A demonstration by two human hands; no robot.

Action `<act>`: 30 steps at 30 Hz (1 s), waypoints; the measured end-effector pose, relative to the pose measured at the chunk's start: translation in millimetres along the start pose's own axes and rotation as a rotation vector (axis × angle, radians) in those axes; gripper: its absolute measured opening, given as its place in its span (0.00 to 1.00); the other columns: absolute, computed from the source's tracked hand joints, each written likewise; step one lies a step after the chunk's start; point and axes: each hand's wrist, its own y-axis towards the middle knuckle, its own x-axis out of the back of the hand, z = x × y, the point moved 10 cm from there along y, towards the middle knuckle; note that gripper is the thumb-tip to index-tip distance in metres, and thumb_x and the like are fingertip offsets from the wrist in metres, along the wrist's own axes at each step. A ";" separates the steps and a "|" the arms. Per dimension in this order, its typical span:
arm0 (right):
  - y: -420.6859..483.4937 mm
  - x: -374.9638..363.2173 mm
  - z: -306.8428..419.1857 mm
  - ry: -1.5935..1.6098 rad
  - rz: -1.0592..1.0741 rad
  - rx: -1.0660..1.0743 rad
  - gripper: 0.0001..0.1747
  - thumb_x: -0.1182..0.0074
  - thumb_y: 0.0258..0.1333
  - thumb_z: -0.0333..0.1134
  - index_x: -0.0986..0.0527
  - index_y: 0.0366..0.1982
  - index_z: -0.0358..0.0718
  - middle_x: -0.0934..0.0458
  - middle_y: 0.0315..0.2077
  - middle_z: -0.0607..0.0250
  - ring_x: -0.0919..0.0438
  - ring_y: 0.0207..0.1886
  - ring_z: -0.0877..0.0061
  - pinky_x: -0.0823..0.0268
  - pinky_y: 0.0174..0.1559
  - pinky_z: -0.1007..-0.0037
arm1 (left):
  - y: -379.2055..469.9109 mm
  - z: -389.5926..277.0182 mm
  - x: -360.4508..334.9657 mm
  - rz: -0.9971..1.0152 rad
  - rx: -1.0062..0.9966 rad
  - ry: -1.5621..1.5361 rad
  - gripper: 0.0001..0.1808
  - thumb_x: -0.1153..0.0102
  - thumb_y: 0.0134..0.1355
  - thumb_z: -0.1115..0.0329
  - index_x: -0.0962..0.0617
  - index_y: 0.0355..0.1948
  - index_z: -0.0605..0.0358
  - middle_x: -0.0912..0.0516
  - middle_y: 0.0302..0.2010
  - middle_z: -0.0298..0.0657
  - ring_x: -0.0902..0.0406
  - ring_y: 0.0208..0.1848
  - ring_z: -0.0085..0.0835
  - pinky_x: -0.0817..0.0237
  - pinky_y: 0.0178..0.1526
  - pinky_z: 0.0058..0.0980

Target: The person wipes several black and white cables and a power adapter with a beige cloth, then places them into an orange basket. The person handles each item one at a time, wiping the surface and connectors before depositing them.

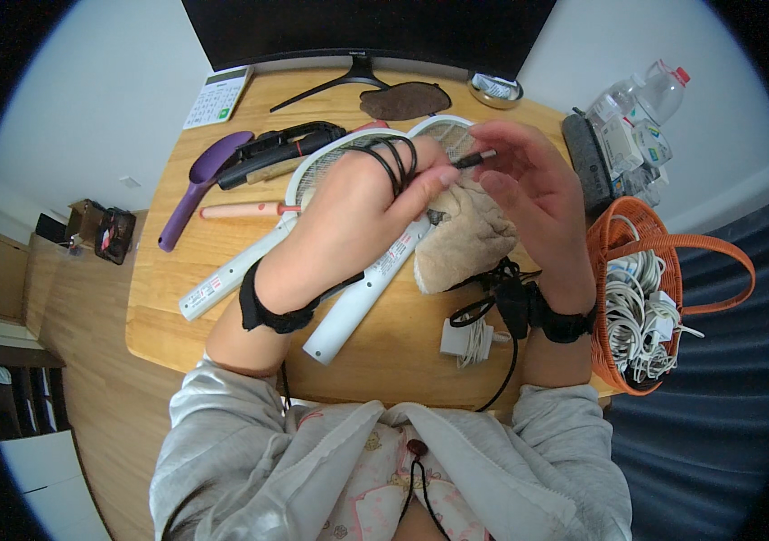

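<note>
Loops of a black cable (394, 162) pass around the fingers of my left hand (367, 182). The cable's plug end (475, 159) sticks out past my left thumb, its metal tip pointing right. Just beyond that tip is my right hand (540, 186), fingers apart and curved, with nothing seen in its grasp. Below both hands lie two white electric mosquito swatters (357, 297) and a beige plush cloth item (469, 237). More black cord (506, 277) lies by my right wrist. A white charger (455, 338) with its cord bundled sits nearer to me.
At the right edge stands an orange wicker basket (597, 304) of white cables. Left lie a purple scoop (205, 176), black-handled tools (283, 152) and a pink-handled tool (242, 209). A monitor (371, 30), calculator (218, 98), brown eye mask (404, 101) and plastic bottles (658, 95) line the back.
</note>
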 end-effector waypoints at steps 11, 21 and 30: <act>-0.2 -21.1 22.6 0.138 0.182 0.162 0.27 0.40 0.52 0.35 0.32 0.53 0.37 0.29 0.52 0.60 0.32 0.57 0.74 0.40 0.57 0.72 | -15.8 -10.5 -35.7 0.470 0.084 -0.422 0.20 0.40 0.60 0.64 0.35 0.19 0.57 0.35 0.17 0.29 0.40 0.22 0.18 0.47 0.25 0.21; -17.0 -58.9 6.3 0.368 0.504 -0.129 0.34 0.40 0.53 0.44 0.34 0.57 0.35 0.29 0.53 0.60 0.32 0.57 0.73 0.41 0.58 0.69 | -26.1 -36.5 -50.9 0.695 -0.265 -0.428 0.12 0.41 0.60 0.66 0.26 0.23 0.59 0.26 0.21 0.34 0.32 0.25 0.25 0.39 0.32 0.22; -10.8 -37.1 11.5 0.211 0.339 -0.046 0.20 0.39 0.53 0.38 0.29 0.45 0.36 0.26 0.41 0.67 0.29 0.45 0.81 0.36 0.49 0.76 | -23.2 -25.0 -50.2 0.676 -0.020 -0.593 0.11 0.48 0.64 0.67 0.25 0.26 0.60 0.22 0.24 0.34 0.26 0.29 0.23 0.36 0.35 0.22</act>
